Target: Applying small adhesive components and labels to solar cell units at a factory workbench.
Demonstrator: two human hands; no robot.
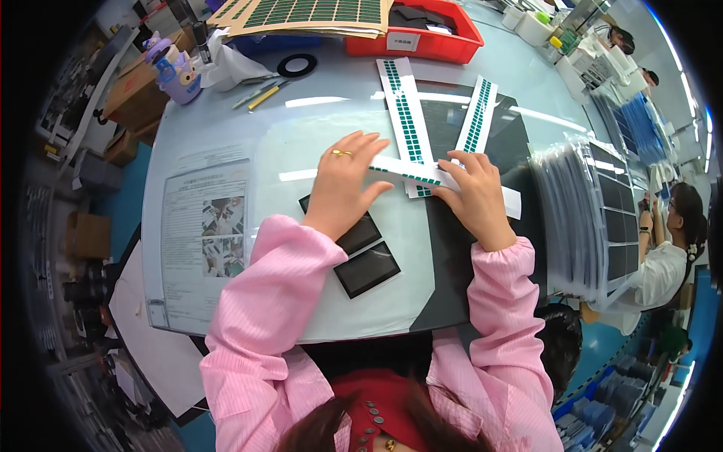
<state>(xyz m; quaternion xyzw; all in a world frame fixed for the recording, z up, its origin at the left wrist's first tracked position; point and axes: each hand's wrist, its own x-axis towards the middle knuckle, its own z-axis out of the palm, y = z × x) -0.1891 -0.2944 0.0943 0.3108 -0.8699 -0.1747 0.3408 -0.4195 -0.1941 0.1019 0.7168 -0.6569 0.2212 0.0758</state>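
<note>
Your left hand [345, 181], w/ a gold ring, lies flat and unclenched, fingertips pressing the left end of a white strip of small green stickers [410, 174] at desk [226, 135] centre. Your right hand [473, 192] rests on the strip's right part, fingers curled over it, pinning rather than gripping. Two more sticker strips [405, 109] fan upward just behind. Two dark rectangular panels [367, 268] lie near your left wrist. A printed instruction sheet [203, 245] sits under the clear mat, left. Stack of bagged dark panels [595, 218] at right; red bin [422, 34] at the far edge.
</note>
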